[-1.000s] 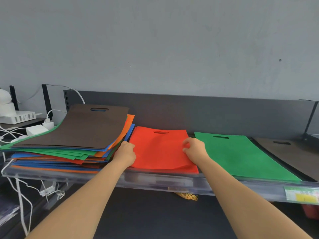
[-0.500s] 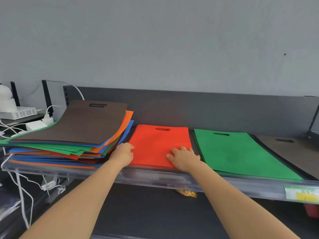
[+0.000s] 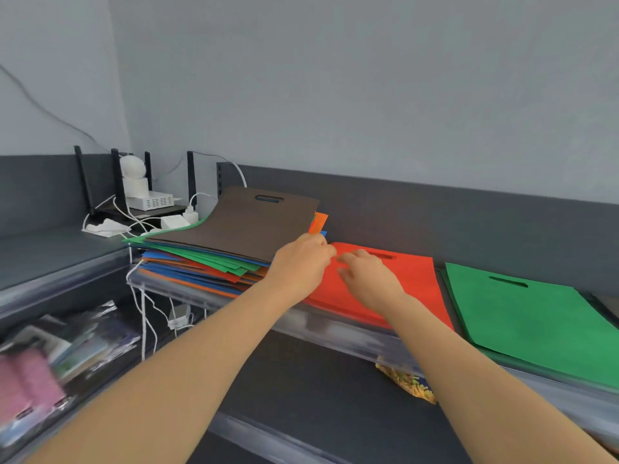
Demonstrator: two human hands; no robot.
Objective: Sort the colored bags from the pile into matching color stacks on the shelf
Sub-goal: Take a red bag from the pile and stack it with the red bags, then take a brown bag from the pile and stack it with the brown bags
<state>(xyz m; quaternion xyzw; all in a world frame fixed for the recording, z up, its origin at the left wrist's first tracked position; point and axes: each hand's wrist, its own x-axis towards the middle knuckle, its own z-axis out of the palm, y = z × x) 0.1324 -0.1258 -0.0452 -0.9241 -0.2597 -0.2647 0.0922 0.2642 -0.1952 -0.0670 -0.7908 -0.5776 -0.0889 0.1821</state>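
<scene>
A mixed pile of colored bags (image 3: 201,266) lies at the shelf's left, with a brown bag (image 3: 241,226) on top. To its right lies a red bag stack (image 3: 415,279), then a green bag stack (image 3: 522,316). My left hand (image 3: 298,266) is at the pile's right edge by the brown bag's near corner; its fingertips are hidden, so I cannot tell whether it grips anything. My right hand (image 3: 365,279) hovers low over the red stack's left part, fingers loosely spread toward the pile.
A clear plastic rail (image 3: 335,326) runs along the shelf's front edge. A white router, chargers and cables (image 3: 150,200) crowd the corner behind the pile. A yellow snack packet (image 3: 407,385) lies on the lower shelf, and packaged goods (image 3: 67,346) fill the lower left shelf.
The view has swung left. My left hand rose from the red stack's left edge to the pile's top corner. My right hand slid left across the red stack.
</scene>
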